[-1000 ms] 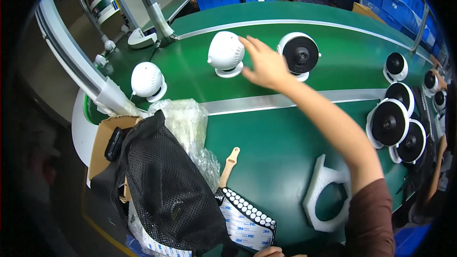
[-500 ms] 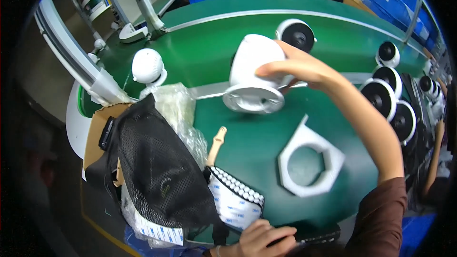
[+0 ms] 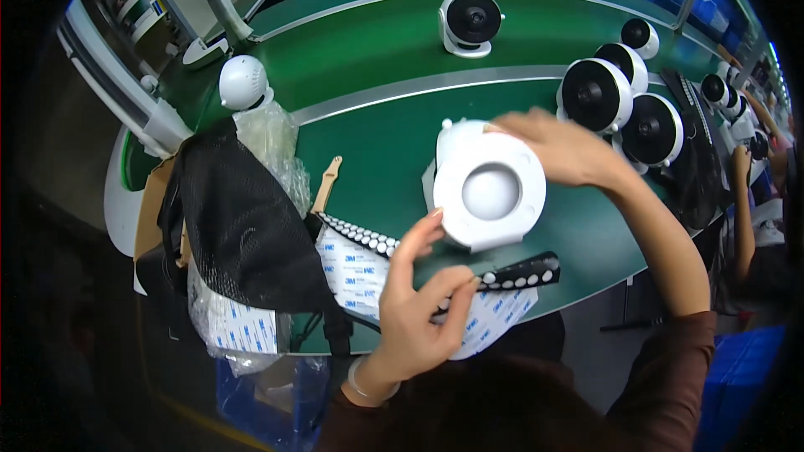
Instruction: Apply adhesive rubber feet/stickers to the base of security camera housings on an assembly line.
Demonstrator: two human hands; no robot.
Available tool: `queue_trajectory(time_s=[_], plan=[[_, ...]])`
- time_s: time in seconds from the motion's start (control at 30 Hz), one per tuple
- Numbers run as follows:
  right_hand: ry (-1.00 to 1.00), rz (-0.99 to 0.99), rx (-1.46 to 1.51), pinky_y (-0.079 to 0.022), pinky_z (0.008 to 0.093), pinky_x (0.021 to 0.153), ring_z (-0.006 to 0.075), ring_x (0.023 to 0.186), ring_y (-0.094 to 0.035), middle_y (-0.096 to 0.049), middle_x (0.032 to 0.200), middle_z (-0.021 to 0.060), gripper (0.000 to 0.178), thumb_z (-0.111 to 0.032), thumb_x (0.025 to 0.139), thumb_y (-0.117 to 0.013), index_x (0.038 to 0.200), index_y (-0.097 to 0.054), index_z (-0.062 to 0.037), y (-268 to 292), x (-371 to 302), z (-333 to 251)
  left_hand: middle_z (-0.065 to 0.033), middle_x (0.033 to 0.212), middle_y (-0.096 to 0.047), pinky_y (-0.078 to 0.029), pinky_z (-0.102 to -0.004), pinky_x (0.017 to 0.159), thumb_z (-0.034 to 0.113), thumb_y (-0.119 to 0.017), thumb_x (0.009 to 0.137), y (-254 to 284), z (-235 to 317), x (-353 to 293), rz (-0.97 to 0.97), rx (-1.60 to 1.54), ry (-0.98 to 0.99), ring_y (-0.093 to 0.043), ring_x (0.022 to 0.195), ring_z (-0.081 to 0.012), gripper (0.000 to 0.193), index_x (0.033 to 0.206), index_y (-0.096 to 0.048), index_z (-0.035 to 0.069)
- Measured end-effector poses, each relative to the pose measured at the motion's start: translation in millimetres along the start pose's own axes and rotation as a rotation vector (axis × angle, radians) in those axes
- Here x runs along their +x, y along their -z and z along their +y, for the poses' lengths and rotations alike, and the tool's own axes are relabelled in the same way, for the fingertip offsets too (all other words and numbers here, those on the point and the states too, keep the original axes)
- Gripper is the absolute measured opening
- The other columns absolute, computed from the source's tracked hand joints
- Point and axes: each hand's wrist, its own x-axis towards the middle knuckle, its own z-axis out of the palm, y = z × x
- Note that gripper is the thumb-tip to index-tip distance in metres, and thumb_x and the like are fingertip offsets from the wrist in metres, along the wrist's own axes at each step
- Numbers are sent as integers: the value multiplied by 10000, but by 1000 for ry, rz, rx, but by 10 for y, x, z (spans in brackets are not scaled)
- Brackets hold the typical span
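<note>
A white device lies with its round base turned up, a circular recess at its middle. The edge of white foam shows beside it; the rest of the foam is hidden. My right hand is at the device's far right side, its fingers blurred and partly hidden. Close to the table's front edge, my left hand pinches a black-edged sheet of round white pads between thumb and fingers. Its index finger points up beside the base. Printed backing paper hangs below the pads.
Left of my hands lie a second pad sheet, a tan strap-like piece, a black mesh bag and clear plastic wrap. Similar devices stand behind, at left and clustered right. Another person's arm shows far right.
My right hand has brought the device down toward me, over the foam, and turned its base up. My left hand has risen from the table edge with a pad sheet pinched in it.
</note>
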Motion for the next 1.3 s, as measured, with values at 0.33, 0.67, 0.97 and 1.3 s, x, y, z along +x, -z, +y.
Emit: queue_trajectory(time_s=[0.33,0.67,0.97,1.3], plan=[[581,99,362,-453,294,536,242,616,-591,-614,733,109,150,-73,722,-676,853,-619,-28,-183,-1049,-110,-81,870,-579,-401,-264,659,3,-635,700,86,206,-12,-56,-93,107,-515,729,-195,98,796,-623,19],[642,519,192,-446,278,527,184,681,-553,-560,756,15,157,-61,656,-689,788,-610,-93,-459,-1081,59,-54,627,-571,-318,-286,578,7,-632,674,-131,180,49,-122,9,-51,-511,533,-205,61,711,-586,24],[735,583,72,-440,268,503,161,645,-541,-543,720,-13,202,-52,604,-682,783,-610,-112,-523,-1034,50,-61,620,-564,-327,-295,572,-6,-617,668,-129,187,46,-111,38,-52,-513,529,-218,59,690,-572,24],[714,529,135,-434,268,486,166,623,-540,-553,719,0,199,-47,609,-697,782,-607,-90,-518,-1002,26,-49,623,-567,-332,-289,579,-23,-604,663,-104,156,45,-112,31,-57,-512,528,-210,79,700,-563,33]])
